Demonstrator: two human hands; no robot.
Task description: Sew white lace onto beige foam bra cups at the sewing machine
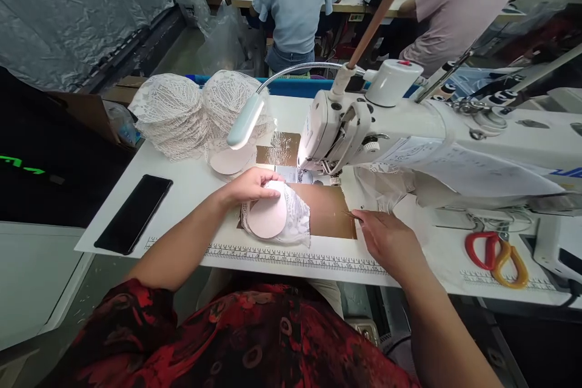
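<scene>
My left hand (254, 188) grips the upper edge of a lace bra cup (297, 218), thumb on top. A smooth pale pink oval pad (267, 218) lies on the cup's left side. Both are over the brown plate (330, 209) in front of the sewing machine (334, 133). To the right, my right hand (382, 233) is closed around thin pointed tweezers (350, 214), their tips pointing left over the brown plate. Most of the tweezers is hidden by the fingers. The needle area stands just beyond the cup, apart from both hands.
Stacked lace cups (170, 112) stand at the back left, beside a lamp (245, 121) on a bent neck. A black phone (134, 213) lies at the left edge. Red-and-yellow-handled scissors (495, 257) rest at right. Two people sit at machines beyond the table.
</scene>
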